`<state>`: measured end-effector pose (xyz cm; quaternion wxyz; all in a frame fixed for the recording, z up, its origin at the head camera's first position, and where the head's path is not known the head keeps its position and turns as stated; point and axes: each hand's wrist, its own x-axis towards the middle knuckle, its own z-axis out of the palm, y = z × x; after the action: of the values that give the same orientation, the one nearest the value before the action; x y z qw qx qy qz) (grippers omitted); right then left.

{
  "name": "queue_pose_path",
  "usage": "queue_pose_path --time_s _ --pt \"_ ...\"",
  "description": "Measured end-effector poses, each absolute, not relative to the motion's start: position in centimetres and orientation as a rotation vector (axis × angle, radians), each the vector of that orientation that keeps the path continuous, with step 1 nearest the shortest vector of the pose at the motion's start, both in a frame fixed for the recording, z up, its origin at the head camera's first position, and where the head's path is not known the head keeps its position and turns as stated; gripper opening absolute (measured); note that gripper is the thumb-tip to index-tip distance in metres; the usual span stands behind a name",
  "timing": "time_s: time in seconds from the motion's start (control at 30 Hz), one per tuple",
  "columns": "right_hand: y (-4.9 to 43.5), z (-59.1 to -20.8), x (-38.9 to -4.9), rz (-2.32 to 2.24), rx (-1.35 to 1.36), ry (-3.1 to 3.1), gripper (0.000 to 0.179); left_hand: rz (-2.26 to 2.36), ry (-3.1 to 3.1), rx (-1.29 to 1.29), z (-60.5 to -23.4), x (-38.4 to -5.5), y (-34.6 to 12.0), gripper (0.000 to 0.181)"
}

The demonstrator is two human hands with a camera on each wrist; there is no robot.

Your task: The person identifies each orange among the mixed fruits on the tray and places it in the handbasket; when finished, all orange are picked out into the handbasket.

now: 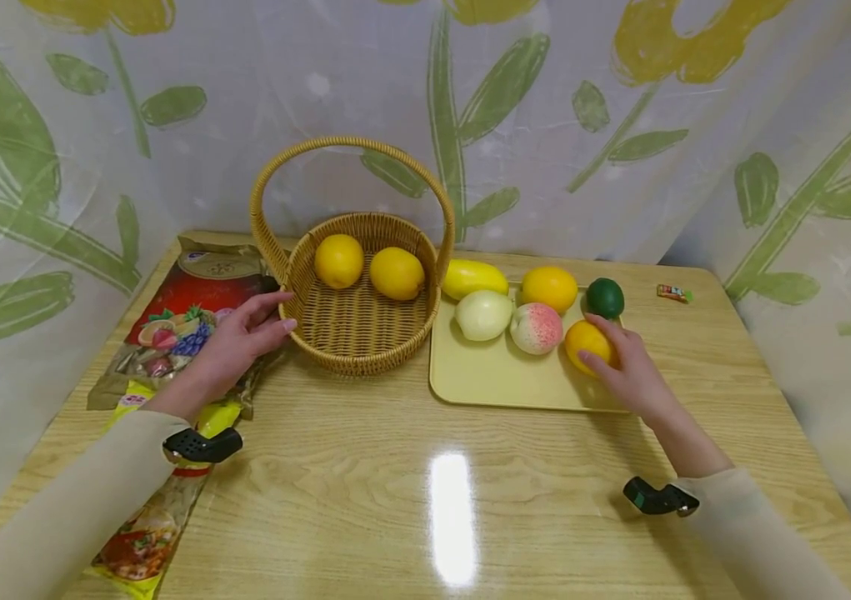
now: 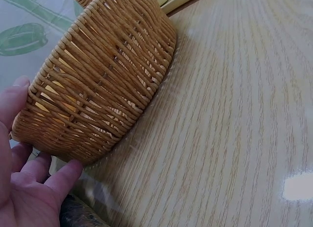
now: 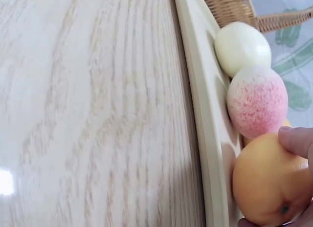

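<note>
An orange [image 1: 585, 346] pinched in the right hand [image 1: 631, 368], at the yellow tray's [image 1: 503, 382] right end
The left hand [image 1: 241, 337] holds the rim of the wicker basket [image 1: 361, 364]; work looks partway: two yellow-orange fruits [image 1: 397, 273] inside, peach [image 1: 537, 329] and four other fruits [image 1: 483, 317] left outside.

Both forearms, in pale sleeves [image 1: 95, 492], extended forward, well apart. The left hand [image 1: 245, 337] was angled inward, thumb separated from the fingers, digits slightly bent. The right hand [image 1: 633, 367] was likewise angled inward, thumb and fingers curved in a grip. Both wrists [image 1: 695, 446] showed bare skin.
</note>
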<state>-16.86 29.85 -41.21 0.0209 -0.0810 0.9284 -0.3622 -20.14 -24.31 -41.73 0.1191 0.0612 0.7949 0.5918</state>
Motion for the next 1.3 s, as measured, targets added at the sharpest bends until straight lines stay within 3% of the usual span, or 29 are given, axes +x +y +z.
queue_pose_path --time_s 0.37,0.67,0.97,1.3 --pt "29.3 -41.1 -17.0 -1.174 -0.227 2.877 0.057 1.695 2.376 0.155 -41.7 -19.9 -24.4 0.069" --pt "27.0 -38.4 -17.6 -1.536 -0.194 2.961 0.059 1.734 2.381 0.141 -41.9 -19.9 -24.0 0.064" --pt "20.8 -33.6 -17.1 -1.584 -0.392 2.680 0.061 1.774 2.343 0.148 -42.0 -20.0 -24.0 0.063" --pt "12.5 -31.5 -21.5 -1.297 -0.769 2.554 0.058 1.817 2.297 0.188 -41.9 -19.8 -24.1 0.064"
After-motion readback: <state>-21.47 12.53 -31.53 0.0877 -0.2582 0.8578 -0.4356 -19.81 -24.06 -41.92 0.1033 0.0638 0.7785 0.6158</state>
